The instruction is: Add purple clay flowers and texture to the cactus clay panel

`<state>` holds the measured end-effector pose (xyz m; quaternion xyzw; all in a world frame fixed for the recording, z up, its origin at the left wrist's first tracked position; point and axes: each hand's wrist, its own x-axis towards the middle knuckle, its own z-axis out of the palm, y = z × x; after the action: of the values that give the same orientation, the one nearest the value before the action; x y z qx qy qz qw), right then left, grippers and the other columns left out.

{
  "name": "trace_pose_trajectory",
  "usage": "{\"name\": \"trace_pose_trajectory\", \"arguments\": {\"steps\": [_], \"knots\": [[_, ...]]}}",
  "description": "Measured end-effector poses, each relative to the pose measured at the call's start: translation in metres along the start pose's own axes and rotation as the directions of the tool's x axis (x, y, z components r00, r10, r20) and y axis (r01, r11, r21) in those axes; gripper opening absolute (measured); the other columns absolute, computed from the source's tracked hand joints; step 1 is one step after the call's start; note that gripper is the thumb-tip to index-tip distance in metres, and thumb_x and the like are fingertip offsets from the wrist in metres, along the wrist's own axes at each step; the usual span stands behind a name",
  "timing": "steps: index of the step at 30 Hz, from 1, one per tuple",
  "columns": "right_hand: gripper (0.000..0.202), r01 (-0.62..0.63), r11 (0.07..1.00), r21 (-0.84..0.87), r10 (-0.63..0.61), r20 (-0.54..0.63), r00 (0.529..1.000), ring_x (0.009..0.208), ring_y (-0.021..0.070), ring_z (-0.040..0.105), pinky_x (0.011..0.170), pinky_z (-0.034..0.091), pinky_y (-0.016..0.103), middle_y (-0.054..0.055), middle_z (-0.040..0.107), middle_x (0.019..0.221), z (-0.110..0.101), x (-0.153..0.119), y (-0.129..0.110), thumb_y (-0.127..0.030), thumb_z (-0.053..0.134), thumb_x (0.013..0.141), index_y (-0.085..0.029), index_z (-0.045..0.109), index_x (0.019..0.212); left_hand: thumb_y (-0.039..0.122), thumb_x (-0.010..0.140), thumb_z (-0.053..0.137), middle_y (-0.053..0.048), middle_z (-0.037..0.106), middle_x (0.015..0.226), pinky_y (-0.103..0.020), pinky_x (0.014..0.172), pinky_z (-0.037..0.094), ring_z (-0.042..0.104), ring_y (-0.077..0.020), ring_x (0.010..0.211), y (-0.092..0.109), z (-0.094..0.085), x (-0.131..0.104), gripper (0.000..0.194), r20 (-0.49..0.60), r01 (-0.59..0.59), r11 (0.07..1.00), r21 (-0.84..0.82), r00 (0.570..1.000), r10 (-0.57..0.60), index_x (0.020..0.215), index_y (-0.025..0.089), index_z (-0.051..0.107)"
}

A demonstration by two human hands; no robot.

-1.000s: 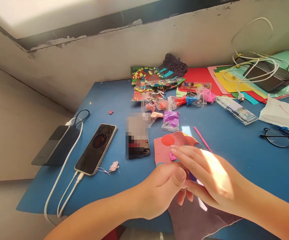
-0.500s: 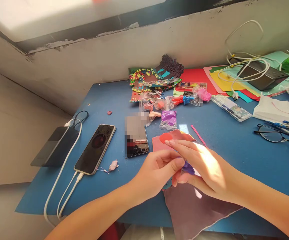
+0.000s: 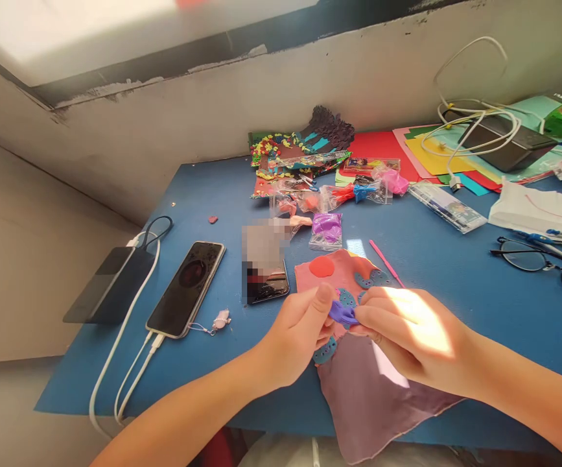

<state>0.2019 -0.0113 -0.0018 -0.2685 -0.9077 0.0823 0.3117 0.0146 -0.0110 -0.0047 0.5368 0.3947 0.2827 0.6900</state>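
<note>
A small lump of blue-purple clay [image 3: 343, 314] is pinched between my two hands. My left hand [image 3: 304, 331] grips its left end with thumb and fingers, while the fingers of my right hand [image 3: 402, 324] close on its right end. Beneath them lies a flat sheet [image 3: 363, 402], pinkish at the top and dull purple below, its lower part reaching past the table edge. On the sheet are a red disc [image 3: 321, 266] and blue dotted clay pieces [image 3: 324, 351], partly covered by my hands. A pink stick [image 3: 386, 262] lies just beyond my right hand.
Two phones [image 3: 186, 290] [image 3: 273, 282], one with white cables, and a power bank [image 3: 115, 279] lie left on the blue table [image 3: 232, 363]. Farther back are bagged clay [image 3: 327, 228], a decorated clay piece [image 3: 281, 155] and coloured paper [image 3: 373, 146]. Glasses [image 3: 524, 254] lie right.
My hands have drawn apart from their overlapped position, showing the clay stretched between them. More blue dotted pieces on the sheet are now uncovered.
</note>
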Motion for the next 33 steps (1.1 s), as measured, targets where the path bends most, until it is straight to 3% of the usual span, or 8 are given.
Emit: {"name": "trace_pose_trajectory", "arguments": {"steps": [6, 10, 14, 16, 18, 21, 26, 33], "knots": [[0.04, 0.135, 0.955, -0.263, -0.125, 0.056, 0.991, 0.049, 0.0103, 0.031, 0.045, 0.026, 0.024, -0.004, 0.038, 0.052, 0.002, -0.001, 0.006, -0.023, 0.039, 0.099, -0.019, 0.045, 0.06, 0.054, 0.095, 0.036, 0.005, 0.033, 0.06, -0.024, 0.049, 0.023, 0.029, -0.0091, 0.055, 0.009, -0.001, -0.004, 0.044, 0.21, -0.037, 0.897, 0.44, 0.976, -0.063, 0.067, 0.019, 0.036], [0.05, 0.142, 0.923, -0.357, -0.154, -0.005, 0.988, 0.047, 0.0114, 0.028, 0.045, 0.025, 0.027, -0.003, 0.036, 0.047, -0.001, 0.0, 0.006, -0.046, 0.045, 0.096, -0.019, 0.045, 0.053, 0.037, 0.099, 0.028, 0.004, 0.039, 0.061, -0.024, 0.053, 0.031, 0.035, -0.009, 0.056, 0.015, 0.001, -0.008, 0.038, 0.252, -0.085, 0.932, 0.353, 0.968, -0.007, 0.068, 0.018, 0.041], [0.056, 0.194, 0.932, -0.304, -0.221, -0.056, 0.974, 0.046, 0.0131, 0.03, 0.046, 0.026, 0.028, -0.001, 0.036, 0.044, -0.01, -0.003, 0.006, -0.046, 0.027, 0.1, -0.021, 0.044, 0.053, 0.024, 0.097, 0.03, 0.0, 0.051, 0.075, -0.024, 0.055, 0.035, 0.044, -0.0099, 0.061, 0.009, 0.002, -0.009, 0.024, 0.206, -0.142, 0.97, 0.199, 0.973, 0.1, 0.101, 0.016, 0.052], [0.053, 0.117, 0.943, -0.312, -0.15, -0.082, 0.985, 0.048, 0.0138, 0.038, 0.049, 0.031, 0.028, 0.0, 0.044, 0.048, -0.014, -0.004, 0.013, -0.038, 0.022, 0.102, -0.021, 0.048, 0.06, 0.013, 0.091, 0.028, -0.004, 0.055, 0.085, -0.024, 0.056, 0.038, 0.049, -0.0115, 0.069, 0.006, 0.002, -0.008, 0.03, 0.196, -0.202, 0.967, 0.154, 0.966, 0.17, 0.107, 0.016, 0.053], [0.034, 0.009, 0.926, -0.378, -0.098, -0.218, 0.971, 0.048, 0.0129, 0.04, 0.049, 0.034, 0.026, 0.0, 0.05, 0.051, -0.013, -0.003, 0.025, -0.026, 0.037, 0.099, -0.019, 0.052, 0.07, 0.007, 0.081, 0.032, -0.004, 0.054, 0.082, -0.025, 0.057, 0.037, 0.047, -0.0119, 0.069, 0.005, 0.001, -0.008, 0.026, 0.191, -0.245, 0.96, 0.134, 0.957, 0.218, 0.089, 0.017, 0.054], [0.018, -0.204, 0.856, -0.475, 0.132, -0.181, 0.975, 0.054, 0.0138, 0.05, 0.05, 0.036, 0.025, 0.001, 0.058, 0.061, -0.006, -0.001, 0.046, -0.03, 0.05, 0.093, -0.017, 0.058, 0.085, 0.011, 0.074, 0.041, 0.0, 0.043, 0.068, -0.028, 0.057, 0.032, 0.037, -0.0118, 0.062, 0.006, 0.0, -0.011, 0.01, 0.202, -0.286, 0.94, 0.184, 0.947, 0.249, 0.068, 0.02, 0.039], [0.022, -0.249, 0.834, -0.492, 0.265, -0.038, 0.963, 0.061, 0.0151, 0.054, 0.054, 0.036, 0.024, 0.003, 0.06, 0.066, 0.004, -0.004, 0.063, -0.025, 0.043, 0.091, -0.017, 0.058, 0.077, 0.032, 0.098, 0.029, 0.003, 0.027, 0.054, -0.031, 0.054, 0.026, 0.028, -0.0117, 0.052, 0.005, 0.003, -0.016, 0.041, 0.211, -0.291, 0.914, 0.281, 0.948, 0.237, 0.059, 0.021, 0.023], [0.026, -0.587, 0.73, -0.351, 0.637, 0.036, 0.77, 0.045, 0.0115, 0.039, 0.047, 0.023, 0.022, 0.0, 0.049, 0.049, 0.006, -0.002, 0.056, -0.023, 0.039, 0.083, -0.02, 0.047, 0.059, 0.029, 0.101, 0.027, 0.0, 0.048, 0.067, -0.023, 0.055, 0.035, 0.042, -0.0099, 0.059, 0.005, 0.004, -0.01, 0.034, 0.28, -0.358, 0.858, 0.37, 0.923, 0.264, 0.074, 0.018, 0.044]]}}
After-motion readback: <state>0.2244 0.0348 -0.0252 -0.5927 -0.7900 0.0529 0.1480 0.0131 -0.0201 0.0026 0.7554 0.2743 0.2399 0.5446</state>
